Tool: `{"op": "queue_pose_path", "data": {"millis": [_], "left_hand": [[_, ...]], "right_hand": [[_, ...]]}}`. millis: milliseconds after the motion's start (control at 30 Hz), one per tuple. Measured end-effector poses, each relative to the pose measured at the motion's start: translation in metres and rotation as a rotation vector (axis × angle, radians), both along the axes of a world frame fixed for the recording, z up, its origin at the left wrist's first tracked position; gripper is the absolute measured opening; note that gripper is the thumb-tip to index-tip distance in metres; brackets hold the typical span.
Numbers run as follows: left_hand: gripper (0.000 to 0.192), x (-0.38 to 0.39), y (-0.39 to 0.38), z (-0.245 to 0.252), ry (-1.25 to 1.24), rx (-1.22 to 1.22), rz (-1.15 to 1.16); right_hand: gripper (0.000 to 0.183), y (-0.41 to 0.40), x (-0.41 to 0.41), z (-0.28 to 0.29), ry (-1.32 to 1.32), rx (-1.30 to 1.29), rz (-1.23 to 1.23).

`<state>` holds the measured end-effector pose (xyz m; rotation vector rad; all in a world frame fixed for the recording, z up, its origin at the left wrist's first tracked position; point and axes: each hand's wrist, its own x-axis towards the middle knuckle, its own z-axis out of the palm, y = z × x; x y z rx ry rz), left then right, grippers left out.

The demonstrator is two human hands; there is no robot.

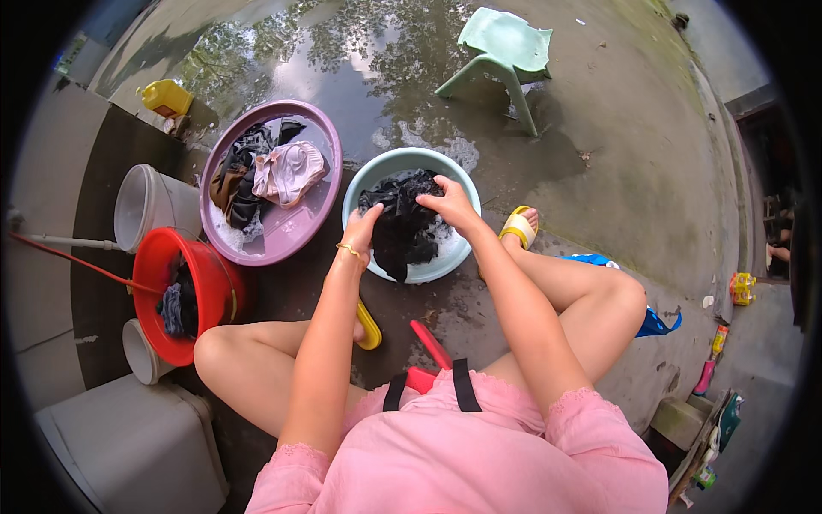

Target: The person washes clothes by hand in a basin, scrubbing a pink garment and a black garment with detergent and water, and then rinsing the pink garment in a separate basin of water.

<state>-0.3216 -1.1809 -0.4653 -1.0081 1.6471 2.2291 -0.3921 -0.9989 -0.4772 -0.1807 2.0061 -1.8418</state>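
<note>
A wet black garment [406, 225] is bunched in a light-blue plastic basin [411, 154] before me, with white suds around it. My left hand [361, 230], a gold-coloured bracelet at its wrist, grips the garment's left side. On the upper right, my right hand [453, 203] pinches the same cloth between thumb and fingers. Part of the garment lies up against the basin's near rim. To the left, a tilted purple tub [331, 144] contains dark clothes [243, 193], a pale pink bra [290, 172] and soapy water.
A red bucket [241, 286] with dark clothes and a red hose [77, 262] stands left, beside white buckets [133, 204]. A green plastic chair [507, 42] and yellow jug [166, 97] are farther off. Puddled water [334, 70] covers some concrete. My yellow slippers [368, 324] flank the basin.
</note>
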Motion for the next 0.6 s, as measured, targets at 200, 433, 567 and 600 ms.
{"op": "queue_pose_path", "data": {"millis": [200,433,567,600], "left_hand": [[0.038,-0.007,0.025,0.068,0.001,0.022,-0.245],[0.027,-0.02,0.028,0.072,0.258,-0.228,-0.229],[0.026,-0.019,0.032,0.087,0.34,-0.193,-0.156],[0.024,-0.018,0.032,0.095,0.339,-0.162,-0.129]], "right_hand": [[0.024,-0.034,0.024,0.043,0.562,0.18,0.008],[0.023,-0.019,0.036,0.041,0.307,-0.279,0.041],[0.022,-0.026,0.042,0.056,0.084,-0.487,-0.071],[0.023,-0.026,0.041,0.058,0.022,-0.518,-0.086]]}}
